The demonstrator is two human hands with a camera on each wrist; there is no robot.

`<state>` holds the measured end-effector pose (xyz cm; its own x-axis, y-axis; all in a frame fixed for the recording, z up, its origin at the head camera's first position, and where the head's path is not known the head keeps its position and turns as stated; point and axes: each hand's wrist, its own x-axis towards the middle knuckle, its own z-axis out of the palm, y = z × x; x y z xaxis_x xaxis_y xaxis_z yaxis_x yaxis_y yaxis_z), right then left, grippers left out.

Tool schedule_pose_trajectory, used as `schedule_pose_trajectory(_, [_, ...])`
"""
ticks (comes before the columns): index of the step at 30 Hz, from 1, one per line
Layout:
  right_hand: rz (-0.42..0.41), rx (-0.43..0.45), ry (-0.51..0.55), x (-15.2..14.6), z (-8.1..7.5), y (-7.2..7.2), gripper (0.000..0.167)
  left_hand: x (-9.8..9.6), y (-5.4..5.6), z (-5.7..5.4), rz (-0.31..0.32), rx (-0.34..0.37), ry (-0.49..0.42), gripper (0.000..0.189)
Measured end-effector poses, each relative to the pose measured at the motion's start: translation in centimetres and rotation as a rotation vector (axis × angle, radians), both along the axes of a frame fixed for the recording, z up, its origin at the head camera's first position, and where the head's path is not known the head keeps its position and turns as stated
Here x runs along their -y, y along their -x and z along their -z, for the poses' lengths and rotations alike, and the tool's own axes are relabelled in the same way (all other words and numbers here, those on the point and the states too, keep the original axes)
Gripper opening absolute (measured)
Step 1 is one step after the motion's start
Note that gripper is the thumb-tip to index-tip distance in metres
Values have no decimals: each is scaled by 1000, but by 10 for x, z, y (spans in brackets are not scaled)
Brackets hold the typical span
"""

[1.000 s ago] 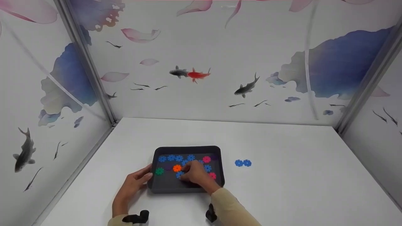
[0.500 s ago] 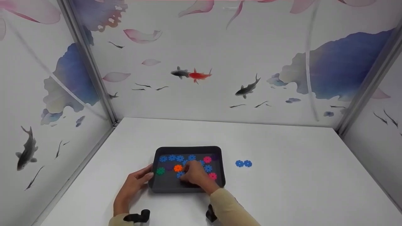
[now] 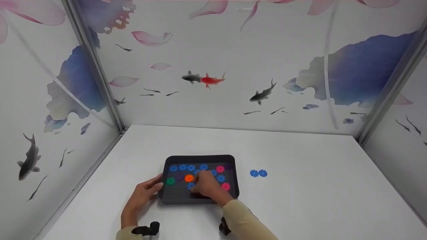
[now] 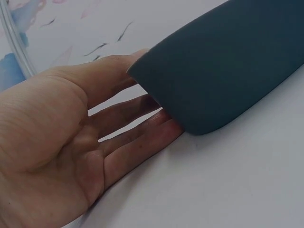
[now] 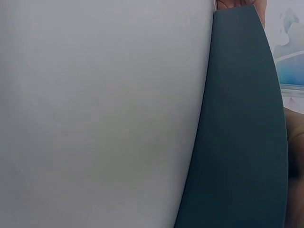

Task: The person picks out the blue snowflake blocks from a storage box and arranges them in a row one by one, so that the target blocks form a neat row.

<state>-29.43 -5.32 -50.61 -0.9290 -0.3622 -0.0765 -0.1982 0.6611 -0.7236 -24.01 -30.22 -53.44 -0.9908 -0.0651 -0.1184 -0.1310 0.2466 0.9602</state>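
White counter (image 3: 317, 193), back wall (image 3: 220, 115) beyond it, side walls (image 3: 20, 90) L & R; metal post (image 3: 94, 65) in L corner; on back wall: red fish (image 3: 211, 80) print touching grey one, pink petals (image 3: 150, 39) upper L, lg. blue patch (image 3: 357, 75) far R

At the bottom of the head view, left of centre, a beige left sleeve (image 3: 126, 233) shows beside a black wrist mount (image 3: 146, 229) with a rounded knob. Right of centre lies a matching right sleeve (image 3: 246, 220); the black fitting (image 3: 224, 227) beside it is probably similar.
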Motion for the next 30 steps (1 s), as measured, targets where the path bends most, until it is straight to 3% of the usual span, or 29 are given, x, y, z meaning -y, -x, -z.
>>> schedule_pose_trajectory(18, [-4, -1, 40, -3, 0, -2, 11, -2, -1, -1, -1, -4, -18, 54])
schedule_pose_trajectory(30, [-3, 21, 74, -4, 0, -3, 29, -1, 2, 2, -13, 9, 4, 55])
